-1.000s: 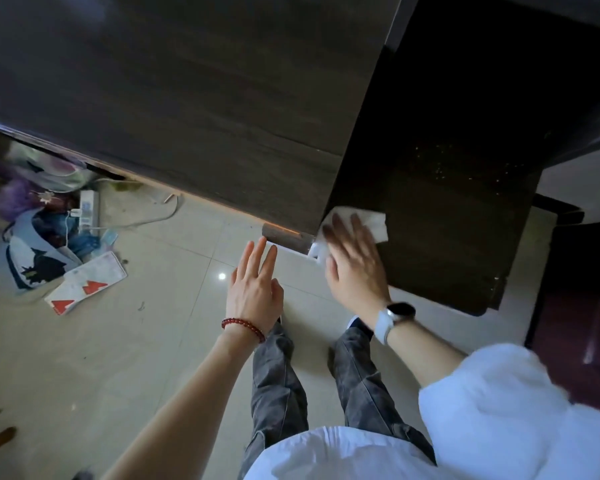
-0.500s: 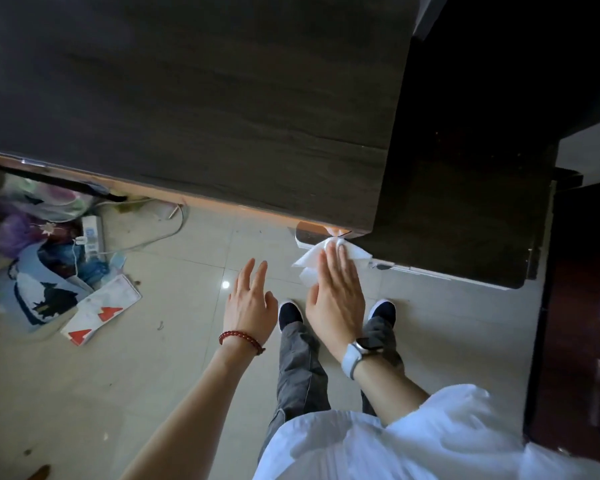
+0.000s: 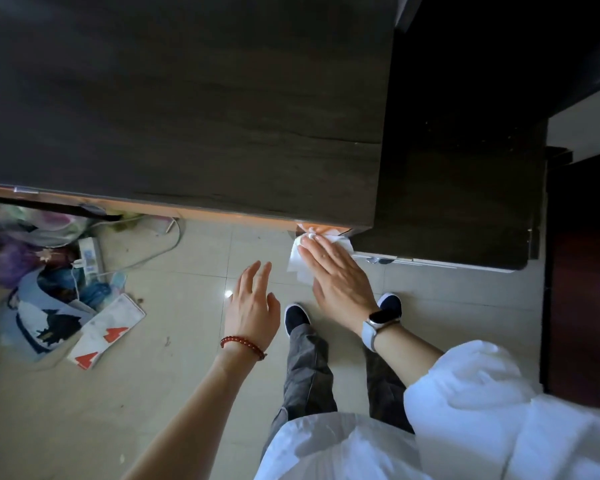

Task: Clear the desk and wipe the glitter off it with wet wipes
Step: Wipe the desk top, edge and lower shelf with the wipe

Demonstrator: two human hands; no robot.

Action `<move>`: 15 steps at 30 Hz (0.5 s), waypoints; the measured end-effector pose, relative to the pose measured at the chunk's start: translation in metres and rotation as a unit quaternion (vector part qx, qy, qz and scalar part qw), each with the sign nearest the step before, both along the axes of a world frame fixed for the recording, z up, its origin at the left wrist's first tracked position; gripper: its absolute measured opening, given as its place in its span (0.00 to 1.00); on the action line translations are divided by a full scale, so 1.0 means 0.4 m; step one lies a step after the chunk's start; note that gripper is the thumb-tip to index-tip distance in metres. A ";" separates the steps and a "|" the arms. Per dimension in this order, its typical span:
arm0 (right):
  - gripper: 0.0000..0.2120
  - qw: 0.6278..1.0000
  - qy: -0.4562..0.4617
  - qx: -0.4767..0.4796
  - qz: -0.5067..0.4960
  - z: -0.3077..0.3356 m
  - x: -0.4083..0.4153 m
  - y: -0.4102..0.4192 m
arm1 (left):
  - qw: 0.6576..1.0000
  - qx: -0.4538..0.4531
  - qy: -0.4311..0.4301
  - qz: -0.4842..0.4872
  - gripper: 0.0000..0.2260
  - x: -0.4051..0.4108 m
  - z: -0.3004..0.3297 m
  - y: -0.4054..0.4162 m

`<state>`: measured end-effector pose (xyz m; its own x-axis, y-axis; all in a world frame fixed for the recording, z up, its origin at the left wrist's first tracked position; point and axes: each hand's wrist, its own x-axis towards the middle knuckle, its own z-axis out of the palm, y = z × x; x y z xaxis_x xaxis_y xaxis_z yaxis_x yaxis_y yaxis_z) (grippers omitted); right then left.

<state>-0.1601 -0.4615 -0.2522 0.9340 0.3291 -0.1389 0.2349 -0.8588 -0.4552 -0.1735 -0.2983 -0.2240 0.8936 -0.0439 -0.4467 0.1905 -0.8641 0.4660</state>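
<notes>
While the dark wood bench [image 3: 187, 98] fills the upper frame, its front edge runs left to right with an orange-lit lip, ending at a corner just above the right hand. Left, on the tile floor [image 3: 153, 393] under the bench edge: a heap of bags and cloth [image 3: 39, 271], a power strip [image 3: 90, 259] with a cable, and a white card with red marks [image 3: 106, 332]. Open tile lies between the heap and the feet. Left hand [image 3: 253, 306] hovers over the floor, below the bench edge, fingers straight and loosely spread, grip apart, holding nothing; red bead bracelet [image 3: 243, 346] on the wrist. Wet wipe [image 3: 297, 263] is white, crumpled, at the front corner of the bench, hanging partly below the edge. Right hand [image 3: 336, 275] lies flat over the wipe, fingers straight and together, pressing it against the edge; grip not curled. Watch [image 3: 378, 323] on that wrist. Right of the corner, a lower, darker surface [image 3: 465, 185] steps forward. Glitter too faint to tell.
</notes>
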 end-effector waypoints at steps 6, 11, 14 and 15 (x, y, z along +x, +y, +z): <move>0.27 0.996 0.022 -0.010 -0.089 0.009 -0.081 -0.212 | 0.997 -0.012 -0.009 -0.078 0.21 -0.002 0.032 -0.127; 0.25 0.983 0.045 -0.029 -0.174 0.026 -0.128 -0.421 | 0.987 -0.010 -0.007 -0.160 0.22 0.003 0.050 -0.304; 0.24 0.971 0.053 -0.037 -0.229 0.028 -0.135 -0.523 | 0.981 0.016 -0.018 -0.190 0.21 0.010 0.039 -0.412; 0.24 0.968 0.055 -0.043 -0.241 0.029 -0.136 -0.554 | 0.980 0.024 -0.019 -0.199 0.21 0.014 0.036 -0.448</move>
<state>-0.2144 -0.6831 -0.2407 0.9546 -0.1578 -0.2528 -0.2475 -0.8923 -0.3775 -0.1681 -0.4773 -0.2095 0.8261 -0.3717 -0.4236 -0.1820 -0.8873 0.4237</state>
